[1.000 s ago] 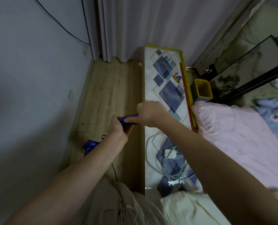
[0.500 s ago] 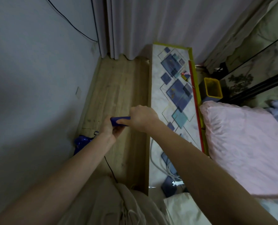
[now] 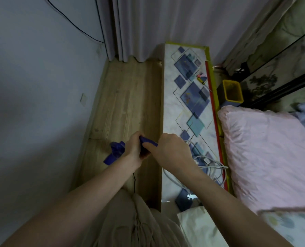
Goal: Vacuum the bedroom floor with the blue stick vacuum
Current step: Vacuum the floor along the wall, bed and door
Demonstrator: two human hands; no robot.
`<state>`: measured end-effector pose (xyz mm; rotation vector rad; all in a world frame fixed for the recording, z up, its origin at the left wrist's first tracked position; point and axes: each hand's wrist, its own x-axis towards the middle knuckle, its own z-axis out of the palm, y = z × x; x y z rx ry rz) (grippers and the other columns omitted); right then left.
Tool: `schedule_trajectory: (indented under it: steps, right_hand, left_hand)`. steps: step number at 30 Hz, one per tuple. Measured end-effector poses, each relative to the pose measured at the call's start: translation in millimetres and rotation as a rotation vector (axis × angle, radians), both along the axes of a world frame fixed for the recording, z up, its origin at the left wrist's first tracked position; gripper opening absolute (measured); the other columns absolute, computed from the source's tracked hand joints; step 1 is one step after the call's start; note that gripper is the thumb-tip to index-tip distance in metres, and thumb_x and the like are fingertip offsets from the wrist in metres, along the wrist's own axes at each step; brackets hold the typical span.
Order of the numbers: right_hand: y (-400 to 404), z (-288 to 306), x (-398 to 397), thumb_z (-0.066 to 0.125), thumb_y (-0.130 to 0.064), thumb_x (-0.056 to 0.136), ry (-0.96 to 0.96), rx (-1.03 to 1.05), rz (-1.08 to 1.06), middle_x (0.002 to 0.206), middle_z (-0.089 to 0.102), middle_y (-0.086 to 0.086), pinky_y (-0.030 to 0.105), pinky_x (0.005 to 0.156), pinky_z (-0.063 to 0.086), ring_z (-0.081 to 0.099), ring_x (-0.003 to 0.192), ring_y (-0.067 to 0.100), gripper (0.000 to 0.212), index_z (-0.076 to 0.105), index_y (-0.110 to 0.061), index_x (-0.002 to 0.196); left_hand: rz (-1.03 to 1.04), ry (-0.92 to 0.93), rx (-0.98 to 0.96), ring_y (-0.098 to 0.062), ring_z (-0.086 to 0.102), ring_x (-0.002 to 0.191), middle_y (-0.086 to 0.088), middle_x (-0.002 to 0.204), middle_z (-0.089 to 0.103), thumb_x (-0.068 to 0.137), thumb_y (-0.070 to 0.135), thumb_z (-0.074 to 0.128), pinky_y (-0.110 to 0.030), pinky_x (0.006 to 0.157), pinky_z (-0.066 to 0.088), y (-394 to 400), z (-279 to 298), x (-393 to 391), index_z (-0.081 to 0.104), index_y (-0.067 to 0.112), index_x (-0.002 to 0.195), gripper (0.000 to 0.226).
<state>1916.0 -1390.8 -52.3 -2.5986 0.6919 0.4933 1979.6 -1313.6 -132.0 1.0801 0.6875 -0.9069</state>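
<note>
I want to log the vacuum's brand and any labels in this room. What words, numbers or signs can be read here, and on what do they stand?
None can be read.
Blue stick vacuum: no brand or label shows; both hands cover its handle.
Patterned panel: only diamond shapes, no words.
Small yellow item on the panel: any marks too small and blurred to read.
White plug among the cables: no legible print.

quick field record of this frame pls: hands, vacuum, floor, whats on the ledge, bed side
left hand: grips the blue vacuum handle
right hand: curled on the same handle, nearer the ledge
vacuum body: blue, low over the wood floor, beside the wall
ledge: patterned top; white cables near the hands, small yellow item farther along
bed side: pink pillow, yellow bin beyond it
curtain: hangs to the floor at the far end
</note>
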Motion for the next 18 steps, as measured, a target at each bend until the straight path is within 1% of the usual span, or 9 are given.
schedule_trajectory:
  steps: [2, 5, 6, 7, 9, 10, 11, 14, 18]
  right_hand:
    - [-3, 1, -2, 0.047, -0.059, 0.094, -0.012, 0.008, -0.028, 0.064, 0.051, -0.002, 0.027, 0.058, 0.045, 0.052, 0.057, 0.013, 0.049, 0.042, -0.018, 0.068]
    - [-2, 0, 5, 0.048, -0.058, 0.094, -0.048, 0.001, -0.041, 0.062, 0.05, -0.002, 0.025, 0.051, 0.04, 0.049, 0.053, 0.011, 0.051, 0.042, -0.017, 0.065]
    - [0, -2, 6, 0.048, -0.058, 0.094, -0.057, 0.007, -0.047, 0.063, 0.051, -0.001, 0.026, 0.052, 0.042, 0.051, 0.055, 0.013, 0.05, 0.044, -0.015, 0.068]
    - [2, -5, 7, 0.048, -0.058, 0.094, -0.061, 0.016, -0.054, 0.066, 0.053, -0.001, 0.028, 0.055, 0.046, 0.055, 0.059, 0.015, 0.049, 0.048, -0.014, 0.072]
    - [8, -14, 5, 0.046, -0.06, 0.093, -0.06, 0.034, -0.076, 0.074, 0.06, 0.002, 0.034, 0.067, 0.056, 0.064, 0.07, 0.019, 0.051, 0.054, -0.012, 0.081]
    - [11, -20, 3, 0.044, -0.062, 0.093, -0.06, 0.049, -0.089, 0.077, 0.063, 0.003, 0.036, 0.07, 0.058, 0.066, 0.072, 0.021, 0.053, 0.057, -0.011, 0.084]
    - [13, -26, 1, 0.043, -0.063, 0.093, -0.057, 0.068, -0.103, 0.078, 0.064, 0.004, 0.036, 0.07, 0.059, 0.066, 0.072, 0.02, 0.054, 0.059, -0.011, 0.085]
    - [20, -38, 3, 0.042, -0.062, 0.094, -0.027, 0.155, -0.149, 0.073, 0.063, 0.002, 0.029, 0.061, 0.056, 0.062, 0.061, 0.015, 0.053, 0.059, -0.012, 0.085]
    - [27, -46, 17, 0.043, -0.057, 0.096, 0.018, 0.327, -0.232, 0.073, 0.066, 0.005, 0.031, 0.062, 0.061, 0.068, 0.056, 0.018, 0.046, 0.053, -0.013, 0.085]
  left_hand:
    - [-0.023, -0.018, 0.02, -0.016, 0.042, 0.057, -0.004, 0.062, 0.037, 0.087, 0.01, 0.046, -0.03, 0.05, 0.043, -4, 4, 0, 0.036, 0.015, 0.068, 0.022]
    - [-0.061, -0.034, 0.044, -0.014, 0.039, 0.053, -0.002, 0.059, 0.035, 0.086, 0.011, 0.045, -0.024, 0.041, 0.041, -2, 5, 9, 0.035, 0.017, 0.064, 0.025]
    - [-0.061, -0.026, 0.038, -0.013, 0.037, 0.052, -0.001, 0.058, 0.033, 0.086, 0.011, 0.045, -0.023, 0.039, 0.04, -1, 3, 11, 0.033, 0.018, 0.064, 0.026]
    - [-0.055, -0.018, 0.035, -0.013, 0.036, 0.052, -0.001, 0.058, 0.032, 0.086, 0.011, 0.045, -0.023, 0.04, 0.039, 1, 2, 13, 0.032, 0.018, 0.064, 0.026]
    - [-0.05, -0.025, 0.066, -0.013, 0.038, 0.054, -0.002, 0.059, 0.034, 0.087, 0.011, 0.046, -0.026, 0.046, 0.041, 3, -2, 14, 0.034, 0.017, 0.065, 0.026]
    - [-0.05, -0.031, 0.092, -0.014, 0.041, 0.057, -0.003, 0.06, 0.037, 0.088, 0.012, 0.048, -0.028, 0.051, 0.042, 4, -5, 14, 0.037, 0.015, 0.065, 0.026]
    - [-0.055, -0.035, 0.117, -0.016, 0.044, 0.061, -0.004, 0.063, 0.041, 0.089, 0.013, 0.05, -0.03, 0.056, 0.044, 7, -7, 14, 0.04, 0.013, 0.067, 0.025]
    - [-0.1, -0.032, 0.181, -0.02, 0.054, 0.071, -0.009, 0.072, 0.051, 0.089, 0.015, 0.056, -0.034, 0.067, 0.048, 17, -13, 20, 0.049, 0.009, 0.075, 0.017]
    - [-0.166, -0.04, 0.22, -0.021, 0.057, 0.074, -0.01, 0.076, 0.056, 0.086, 0.016, 0.06, -0.035, 0.065, 0.049, 30, -15, 40, 0.054, 0.009, 0.077, 0.013]
